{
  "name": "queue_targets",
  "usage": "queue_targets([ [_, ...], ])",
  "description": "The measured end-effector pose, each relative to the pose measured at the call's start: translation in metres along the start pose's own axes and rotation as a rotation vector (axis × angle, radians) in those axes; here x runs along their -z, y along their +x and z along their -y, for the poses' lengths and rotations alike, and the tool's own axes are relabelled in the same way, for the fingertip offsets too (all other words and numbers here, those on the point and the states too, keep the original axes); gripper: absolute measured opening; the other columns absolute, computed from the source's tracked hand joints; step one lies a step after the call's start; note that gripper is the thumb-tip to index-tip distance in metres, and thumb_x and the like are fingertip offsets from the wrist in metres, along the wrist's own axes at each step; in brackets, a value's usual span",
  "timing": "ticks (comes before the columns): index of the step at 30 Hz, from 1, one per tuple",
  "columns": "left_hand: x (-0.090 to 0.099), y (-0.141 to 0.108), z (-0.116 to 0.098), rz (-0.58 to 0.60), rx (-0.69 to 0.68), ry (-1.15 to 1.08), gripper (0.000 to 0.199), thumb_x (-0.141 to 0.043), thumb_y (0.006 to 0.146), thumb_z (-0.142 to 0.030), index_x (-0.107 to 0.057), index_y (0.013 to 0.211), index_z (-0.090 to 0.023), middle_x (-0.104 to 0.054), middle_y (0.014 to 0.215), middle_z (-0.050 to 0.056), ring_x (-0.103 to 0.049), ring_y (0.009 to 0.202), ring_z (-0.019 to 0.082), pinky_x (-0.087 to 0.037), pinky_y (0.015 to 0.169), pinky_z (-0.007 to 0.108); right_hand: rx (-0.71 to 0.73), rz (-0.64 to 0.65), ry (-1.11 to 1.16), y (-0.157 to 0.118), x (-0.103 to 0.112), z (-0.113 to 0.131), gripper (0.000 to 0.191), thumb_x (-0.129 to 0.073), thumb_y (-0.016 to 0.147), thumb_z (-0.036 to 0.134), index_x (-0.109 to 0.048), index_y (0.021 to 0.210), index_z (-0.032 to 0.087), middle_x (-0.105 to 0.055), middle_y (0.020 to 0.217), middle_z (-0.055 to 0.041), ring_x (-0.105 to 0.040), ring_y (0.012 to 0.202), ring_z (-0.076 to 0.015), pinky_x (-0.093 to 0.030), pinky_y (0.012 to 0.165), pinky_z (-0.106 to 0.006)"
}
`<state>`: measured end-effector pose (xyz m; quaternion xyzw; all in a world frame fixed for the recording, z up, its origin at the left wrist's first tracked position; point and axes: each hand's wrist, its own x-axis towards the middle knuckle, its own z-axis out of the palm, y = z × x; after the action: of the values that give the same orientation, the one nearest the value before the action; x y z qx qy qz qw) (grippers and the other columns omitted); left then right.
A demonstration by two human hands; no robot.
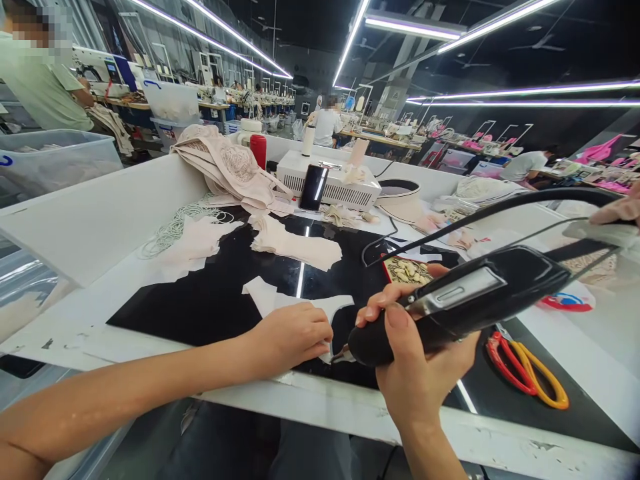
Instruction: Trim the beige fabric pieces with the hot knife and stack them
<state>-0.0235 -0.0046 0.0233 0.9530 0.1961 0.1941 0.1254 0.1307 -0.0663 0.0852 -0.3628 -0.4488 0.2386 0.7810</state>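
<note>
My left hand (295,337) is closed at the right end of a pale fabric piece (270,298) lying on the black tabletop (190,313); its fingertips press together on the fabric edge. My right hand (425,353) is wrapped round a black handheld tool (480,293) with a silver lever, tilted with its rounded end toward my left hand. A small metal tip (344,356) shows between that end and the fabric. Just behind lies a stack of pale fabric pieces (295,245).
Scissors (525,370) with red and yellow handles lie at the right. Farther back are a phone (314,188), a white vented box (330,175), pale green cord (183,223) and beige garments (225,160). Another person's hand (620,208) appears at the right edge.
</note>
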Motion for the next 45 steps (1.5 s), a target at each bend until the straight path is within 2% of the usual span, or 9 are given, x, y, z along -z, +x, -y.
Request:
queue_targets([
  [4,-0.002,-0.001,0.001,-0.048,-0.015,-0.140,0.010,-0.072,0.096,-0.011,-0.065,0.099,-0.018,-0.067,0.108,0.005,-0.063,0.101,0.021,-0.049,0.094,0.031,-0.008,-0.013,0.006,0.001,-0.002,0.002,0.050,-0.084,0.084,0.022,-0.056,0.125,0.029,-0.068,0.080,0.0068,-0.064,0.057,-0.0129,-0.059,0.053,-0.029],
  [7,0.000,-0.001,0.002,-0.045,-0.006,-0.253,0.012,-0.066,0.098,-0.008,-0.065,0.093,-0.019,-0.066,0.098,0.002,-0.062,0.096,0.018,-0.048,0.089,0.028,-0.008,-0.015,0.003,0.001,-0.002,0.002,0.048,-0.084,0.084,0.022,-0.055,0.122,0.029,-0.068,0.080,0.0069,-0.064,0.057,-0.0132,-0.059,0.053,-0.029],
  [12,0.006,0.001,0.001,-0.008,0.112,-0.333,0.010,-0.071,0.096,-0.010,-0.068,0.095,-0.020,-0.066,0.092,-0.001,-0.062,0.091,0.017,-0.046,0.082,0.026,-0.014,-0.004,0.004,0.000,0.000,0.001,0.048,-0.084,0.084,0.022,-0.055,0.122,0.029,-0.069,0.082,0.0065,-0.065,0.059,-0.0130,-0.059,0.054,-0.029],
  [15,0.006,0.003,0.001,0.012,0.126,-0.307,0.011,-0.079,0.093,-0.016,-0.069,0.094,-0.019,-0.067,0.092,0.000,-0.062,0.091,0.018,-0.046,0.082,0.027,-0.005,-0.006,-0.002,-0.001,0.000,0.002,0.049,-0.084,0.084,0.022,-0.056,0.124,0.028,-0.069,0.082,0.0067,-0.065,0.058,-0.0127,-0.060,0.055,-0.030],
  [19,0.002,0.003,0.003,0.000,0.076,-0.270,0.012,-0.079,0.092,-0.015,-0.068,0.095,-0.019,-0.066,0.093,0.000,-0.062,0.092,0.019,-0.046,0.083,0.028,0.000,0.000,-0.002,0.000,0.000,0.001,0.049,-0.084,0.085,0.022,-0.056,0.124,0.029,-0.068,0.081,0.0069,-0.064,0.057,-0.0125,-0.060,0.055,-0.030],
  [24,-0.007,-0.001,0.005,-0.098,-0.018,-0.259,0.012,-0.074,0.094,-0.009,-0.068,0.096,-0.019,-0.065,0.112,0.005,-0.063,0.104,0.020,-0.049,0.093,0.030,0.009,-0.001,-0.017,0.001,0.000,0.000,0.047,-0.084,0.084,0.023,-0.056,0.122,0.028,-0.068,0.082,0.0065,-0.064,0.057,-0.0127,-0.058,0.053,-0.029],
  [27,-0.011,-0.002,0.005,-0.141,-0.098,-0.201,0.011,-0.067,0.098,-0.009,-0.067,0.094,-0.019,-0.066,0.105,0.006,-0.062,0.098,0.019,-0.049,0.089,0.029,0.008,0.005,-0.013,0.000,0.001,0.001,0.046,-0.084,0.084,0.023,-0.057,0.121,0.028,-0.067,0.082,0.0063,-0.064,0.057,-0.0129,-0.058,0.052,-0.030],
  [32,-0.012,-0.001,0.005,-0.067,-0.148,-0.175,0.011,-0.063,0.100,-0.008,-0.066,0.098,-0.019,-0.069,0.092,0.003,-0.063,0.091,0.020,-0.049,0.085,0.030,-0.009,-0.004,-0.001,-0.001,0.001,0.002,0.044,-0.084,0.084,0.023,-0.056,0.118,0.028,-0.067,0.081,0.0062,-0.064,0.058,-0.0128,-0.058,0.053,-0.029],
  [45,-0.001,-0.008,0.008,-0.047,-0.223,-0.160,0.020,-0.060,0.093,-0.001,-0.069,0.100,-0.018,-0.074,0.104,0.006,-0.066,0.097,0.021,-0.052,0.088,0.031,0.003,-0.021,-0.041,0.000,-0.001,0.003,0.048,-0.084,0.082,0.025,-0.058,0.123,0.026,-0.067,0.079,0.0063,-0.062,0.058,-0.0131,-0.057,0.053,-0.030],
])
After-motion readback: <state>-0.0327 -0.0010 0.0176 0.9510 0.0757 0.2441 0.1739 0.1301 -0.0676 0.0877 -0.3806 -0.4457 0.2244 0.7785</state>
